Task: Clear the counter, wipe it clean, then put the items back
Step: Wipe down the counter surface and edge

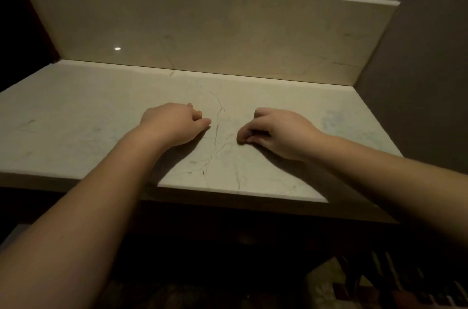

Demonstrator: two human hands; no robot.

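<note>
Head view — where are you?
— Your left hand (174, 124) and right hand (276, 131) rest loosely curled, holding nothing, on the bare marble counter (76, 111).
— Next?
— No cloth or items in view; likely fetch them.

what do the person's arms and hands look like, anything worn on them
Both arms are bare from the bottom edge of the picture to the wrist, with no sleeves showing. The left hand and the right hand wear no gloves, and no watch, bracelet or ring shows. The light is dim, so fine marks cannot be told.
</note>
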